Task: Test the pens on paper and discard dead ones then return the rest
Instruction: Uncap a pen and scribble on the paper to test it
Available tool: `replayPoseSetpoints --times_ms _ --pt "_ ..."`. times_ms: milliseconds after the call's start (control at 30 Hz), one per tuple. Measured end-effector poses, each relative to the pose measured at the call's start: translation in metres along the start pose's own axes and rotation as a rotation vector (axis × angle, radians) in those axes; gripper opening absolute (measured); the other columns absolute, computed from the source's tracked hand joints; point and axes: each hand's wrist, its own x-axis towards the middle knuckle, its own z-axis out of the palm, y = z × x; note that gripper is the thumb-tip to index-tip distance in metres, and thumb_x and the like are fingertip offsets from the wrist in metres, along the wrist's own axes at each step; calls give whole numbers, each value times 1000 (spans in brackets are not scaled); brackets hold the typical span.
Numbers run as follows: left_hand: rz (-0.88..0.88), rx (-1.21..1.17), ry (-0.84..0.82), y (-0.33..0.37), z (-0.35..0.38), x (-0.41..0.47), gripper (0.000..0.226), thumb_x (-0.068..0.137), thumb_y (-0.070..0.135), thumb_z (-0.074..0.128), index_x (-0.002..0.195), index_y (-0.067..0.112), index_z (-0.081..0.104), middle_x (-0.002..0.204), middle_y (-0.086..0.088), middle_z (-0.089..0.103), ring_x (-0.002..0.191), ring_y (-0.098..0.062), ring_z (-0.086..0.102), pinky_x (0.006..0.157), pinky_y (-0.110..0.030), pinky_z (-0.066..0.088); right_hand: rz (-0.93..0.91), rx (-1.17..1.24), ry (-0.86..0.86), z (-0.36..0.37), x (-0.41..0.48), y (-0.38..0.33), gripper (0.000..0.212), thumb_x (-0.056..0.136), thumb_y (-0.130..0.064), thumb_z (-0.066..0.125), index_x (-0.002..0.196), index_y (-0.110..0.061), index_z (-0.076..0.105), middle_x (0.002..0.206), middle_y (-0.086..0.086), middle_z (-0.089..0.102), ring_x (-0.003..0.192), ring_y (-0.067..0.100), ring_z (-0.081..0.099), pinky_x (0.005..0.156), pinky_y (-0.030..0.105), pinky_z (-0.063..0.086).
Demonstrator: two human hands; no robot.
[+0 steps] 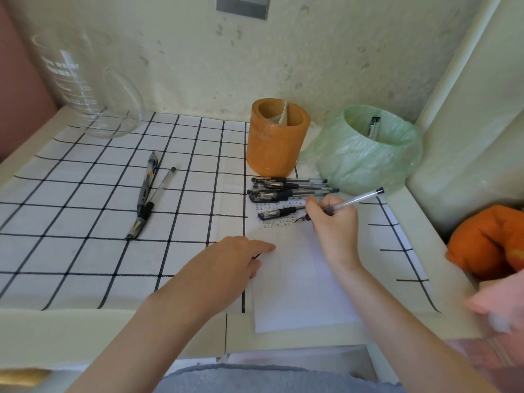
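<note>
My right hand [333, 222] grips a clear pen [355, 200] in a writing hold, its tip touching the white paper [300, 290] just below rows of small ink marks. My left hand [229, 265] lies flat, pressing the paper's left edge. Several capped black pens [286, 190] lie in a pile at the top of the paper, in front of the orange pen holder [276, 139]. Two more pens [146, 194] lie apart to the left on the checked cloth. A small bin lined with a green bag [368, 154] stands right of the holder, with a pen [373, 126] inside.
A glass jug [85, 89] stands at the back left corner. The checked cloth [85, 222] covers the table. An orange fabric item [487, 239] lies off the right edge. A wall runs close behind, and a cream panel closes the right side.
</note>
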Motion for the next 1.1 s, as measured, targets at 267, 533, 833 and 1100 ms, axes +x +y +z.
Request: replayPoseSetpoints --times_ms 267,533,833,1100 --pt "-14 -12 -5 -1 0 1 40 97 17 40 129 40 48 101 5 58 70 -8 53 80 -26 49 -32 -21 -14 1 2 4 40 86 -11 62 53 -9 40 44 -6 38 47 8 32 48 20 28" --pt "-14 -17 -3 -2 1 1 40 97 18 41 128 42 48 101 6 58 74 -10 55 80 -26 50 -43 -29 -40 2 2 4 37 86 -13 63 58 -2 41 55 11 35 55 16 31 51 24 26" --pt "-15 -28 -9 -1 -1 0 41 96 17 41 128 41 48 98 6 57 72 -9 55 75 -23 47 -63 -44 -16 2 1 3 46 87 -9 62 53 -17 31 48 -4 30 49 8 26 48 21 24" --pt "-15 -40 -11 0 -1 1 41 97 16 41 128 41 48 88 8 53 70 -9 51 76 -24 46 -59 -45 -29 2 0 3 36 83 -4 60 57 -9 37 53 7 30 55 15 27 51 26 24"
